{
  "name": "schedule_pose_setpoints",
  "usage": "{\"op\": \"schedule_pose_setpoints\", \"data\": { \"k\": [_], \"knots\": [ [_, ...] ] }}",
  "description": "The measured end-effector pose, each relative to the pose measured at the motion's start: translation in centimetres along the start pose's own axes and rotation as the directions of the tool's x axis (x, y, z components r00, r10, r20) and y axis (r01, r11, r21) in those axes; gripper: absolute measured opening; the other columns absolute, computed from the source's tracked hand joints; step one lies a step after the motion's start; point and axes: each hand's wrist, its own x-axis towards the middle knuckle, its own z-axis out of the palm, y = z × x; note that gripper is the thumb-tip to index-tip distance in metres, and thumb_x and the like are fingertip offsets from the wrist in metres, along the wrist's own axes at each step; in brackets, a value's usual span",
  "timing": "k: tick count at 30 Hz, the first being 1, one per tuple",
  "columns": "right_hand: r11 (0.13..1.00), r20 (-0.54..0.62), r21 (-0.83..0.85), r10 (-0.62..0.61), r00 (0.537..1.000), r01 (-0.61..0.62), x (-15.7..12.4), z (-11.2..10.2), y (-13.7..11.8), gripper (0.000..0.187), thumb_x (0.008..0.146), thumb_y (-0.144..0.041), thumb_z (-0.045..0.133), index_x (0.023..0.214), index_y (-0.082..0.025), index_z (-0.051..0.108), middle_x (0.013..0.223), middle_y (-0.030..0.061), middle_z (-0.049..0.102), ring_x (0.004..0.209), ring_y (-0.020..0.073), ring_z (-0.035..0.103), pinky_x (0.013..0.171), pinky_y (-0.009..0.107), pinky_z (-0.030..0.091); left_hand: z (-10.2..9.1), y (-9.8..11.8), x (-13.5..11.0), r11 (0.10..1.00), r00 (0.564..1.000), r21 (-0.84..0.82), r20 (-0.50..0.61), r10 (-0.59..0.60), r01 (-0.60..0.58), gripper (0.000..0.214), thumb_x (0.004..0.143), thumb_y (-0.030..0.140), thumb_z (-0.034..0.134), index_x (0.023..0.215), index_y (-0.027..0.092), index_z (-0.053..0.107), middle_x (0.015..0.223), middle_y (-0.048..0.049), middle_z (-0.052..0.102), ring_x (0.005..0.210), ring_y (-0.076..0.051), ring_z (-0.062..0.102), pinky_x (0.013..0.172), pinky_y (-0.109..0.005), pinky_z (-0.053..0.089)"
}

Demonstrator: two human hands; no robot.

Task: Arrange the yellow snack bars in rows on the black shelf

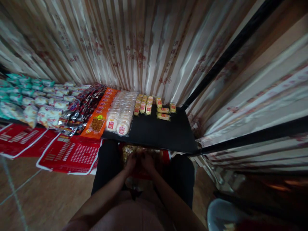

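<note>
Between my knees, below the shelf's front edge, a red bag [166, 156] holds several small shiny gold-wrapped snack packs [127, 149]. My left hand [130, 162] reaches over the packs at the left, fingers curled in. Close beside it on the right, my right hand [147, 162] is also closed among the packs. Dim light and the hands themselves hide what the fingers grip. Above them, small yellow snack packs [148, 108] lie on the black shelf [163, 134], some in tight rows and some loose.
Left along the shelf are round white crackers in clear wrap [117, 118], an orange packet [97, 118], dark packets [80, 106], white packets [49, 114] and green packets [15, 88]. Red printed bags [72, 154] hang below. Black poles [231, 51] and a striped curtain [134, 48] enclose the shelf.
</note>
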Motion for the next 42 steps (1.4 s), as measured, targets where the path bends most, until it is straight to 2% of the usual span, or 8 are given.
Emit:
{"op": "schedule_pose_setpoints", "data": {
  "k": [8,13,18,20,25,31,37,42],
  "knots": [
    [0.995,-0.027,0.089,-0.043,0.999,0.045,-2.3,-1.7,-1.2,0.017,0.081,-0.028,0.043,0.085,-0.016,0.055,0.085,0.0080,0.067,0.078,0.0180,0.062,0.071,0.027,0.045,-0.8,2.6,-2.2,0.994,0.997,0.106,-0.079,0.022,-0.014,0.007,0.067,0.021,0.051,0.069,0.017,0.057,0.071,-0.0027,0.065,0.074,-0.017,0.060,0.077,-0.032,0.047],
    [0.946,-0.032,0.290,-0.140,0.990,0.143,-4.5,-3.8,-2.9,0.018,0.073,-0.016,0.045,0.088,-0.022,0.053,0.092,0.0035,0.067,0.083,0.0158,0.063,0.073,0.026,0.048,-1.5,4.8,-4.7,0.977,0.981,0.152,-0.105,0.165,-0.148,0.016,0.071,0.026,0.043,0.076,0.019,0.056,0.076,-0.0026,0.064,0.073,-0.017,0.060,0.072,-0.030,0.047],
    [0.910,-0.121,0.361,-0.168,0.978,0.201,-5.9,-5.8,-4.8,0.021,0.072,-0.019,0.046,0.091,-0.024,0.052,0.092,0.0023,0.067,0.082,0.0169,0.064,0.075,0.028,0.049,-1.0,7.7,-6.7,0.982,0.974,0.116,-0.149,0.168,-0.152,0.018,0.072,0.024,0.039,0.081,0.020,0.054,0.074,-0.0017,0.064,0.070,-0.016,0.060,0.068,-0.028,0.048],
    [0.897,-0.158,0.390,-0.156,0.975,0.207,-5.7,-6.4,-5.3,0.020,0.072,-0.021,0.047,0.091,-0.024,0.051,0.089,0.0019,0.067,0.079,0.0171,0.064,0.073,0.027,0.051,-0.7,8.9,-6.9,0.975,0.966,0.095,-0.145,0.213,-0.201,0.019,0.073,0.024,0.040,0.085,0.020,0.054,0.081,-0.0033,0.064,0.075,-0.016,0.060,0.072,-0.028,0.048],
    [0.851,-0.224,0.447,-0.193,0.955,0.277,-3.3,-7.0,-6.0,0.019,0.075,-0.027,0.047,0.094,-0.024,0.049,0.091,0.0039,0.067,0.081,0.0182,0.065,0.074,0.030,0.052,-0.1,11.9,-6.0,0.915,0.913,0.259,-0.187,0.363,-0.311,0.023,0.073,0.020,0.043,0.090,0.019,0.058,0.096,-0.0071,0.060,0.090,-0.017,0.057,0.083,-0.028,0.046],
    [0.801,-0.343,0.496,-0.173,0.923,0.334,1.0,-7.7,-6.6,0.020,0.072,-0.027,0.049,0.091,-0.021,0.049,0.090,0.0063,0.066,0.081,0.0173,0.064,0.077,0.032,0.051,1.0,14.1,-2.9,0.888,0.930,0.377,-0.148,0.338,-0.262,0.032,0.078,0.017,0.040,0.105,0.017,0.057,0.107,-0.0082,0.057,0.101,-0.018,0.053,0.093,-0.029,0.040],
    [0.835,-0.428,0.427,-0.150,0.891,0.346,5.8,-8.4,-6.8,0.019,0.073,-0.026,0.048,0.090,-0.020,0.049,0.090,0.0067,0.065,0.083,0.0170,0.063,0.078,0.032,0.050,2.6,14.9,0.7,0.878,0.934,0.411,-0.142,0.328,-0.245,0.035,0.080,0.018,0.038,0.110,0.017,0.055,0.117,-0.0080,0.057,0.112,-0.018,0.049,0.102,-0.031,0.033],
    [0.872,-0.437,0.370,-0.139,0.889,0.319,9.5,-8.8,-7.4,0.022,0.075,-0.024,0.046,0.096,-0.020,0.049,0.094,0.0065,0.065,0.085,0.0159,0.063,0.077,0.030,0.050,3.4,15.9,3.7,0.903,0.949,0.363,-0.123,0.291,-0.230,0.038,0.084,0.023,0.034,0.116,0.014,0.053,0.126,-0.0094,0.053,0.118,-0.018,0.045,0.104,-0.029,0.029]
  ]
}}
